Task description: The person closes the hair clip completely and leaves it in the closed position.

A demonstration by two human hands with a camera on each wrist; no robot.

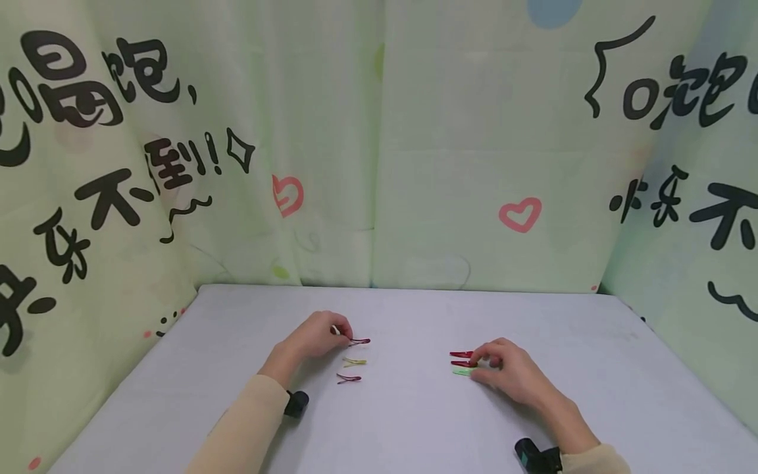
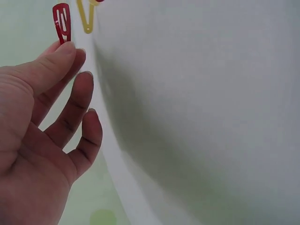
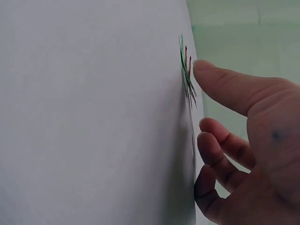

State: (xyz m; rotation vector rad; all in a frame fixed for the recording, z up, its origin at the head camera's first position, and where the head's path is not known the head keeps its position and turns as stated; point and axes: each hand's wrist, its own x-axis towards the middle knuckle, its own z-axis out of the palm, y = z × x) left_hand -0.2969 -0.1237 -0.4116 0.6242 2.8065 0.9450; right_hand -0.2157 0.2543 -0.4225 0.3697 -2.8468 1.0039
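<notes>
A: Where are the clips?

B: Two sets on the white table (image 1: 414, 421). Left: red hair clip (image 1: 359, 342) at the left hand (image 1: 316, 336), w/ a yellow clip (image 1: 354, 362) & a dark red clip (image 1: 349, 378) in a column below it. Right: two red clips (image 1: 460, 359) & a green clip (image 1: 460, 372), stacked close — looks like sorting by side.

A: Hands?

B: Left fingertips just touch the red clip's end, fingers relaxed, no pinch. Right hand (image 1: 503, 368) lies flat beside its set, fingers (image 3: 225, 86) loose, grasping nothing. Both forearms lie low on the table.
</notes>
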